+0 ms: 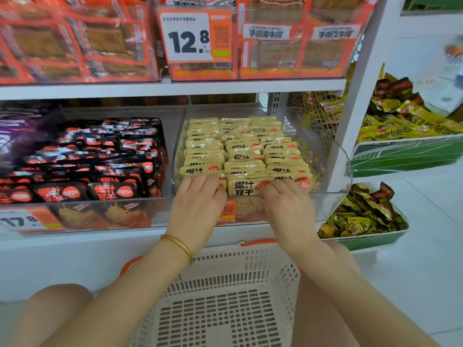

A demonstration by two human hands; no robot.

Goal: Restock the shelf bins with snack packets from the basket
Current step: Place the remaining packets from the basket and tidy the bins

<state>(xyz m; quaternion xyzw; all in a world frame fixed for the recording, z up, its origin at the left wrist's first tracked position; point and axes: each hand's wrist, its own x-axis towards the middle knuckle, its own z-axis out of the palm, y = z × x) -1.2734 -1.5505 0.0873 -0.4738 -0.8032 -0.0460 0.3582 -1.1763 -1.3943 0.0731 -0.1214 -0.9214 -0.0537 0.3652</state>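
Note:
A clear shelf bin holds several rows of beige snack packets with black lettering. My left hand reaches over the bin's front wall, its fingers resting on the front packets of the left row. My right hand does the same at the right, fingertips on the front packets beside the one marked in large black characters. Neither hand curls round a packet. The white slotted basket with orange handles sits below between my knees, with nothing visible inside.
A bin of black and red packets stands to the left. Orange packets and a 12.8 price tag fill the shelf above. Green trays of yellow-green sweets sit at the right, beyond a white upright post.

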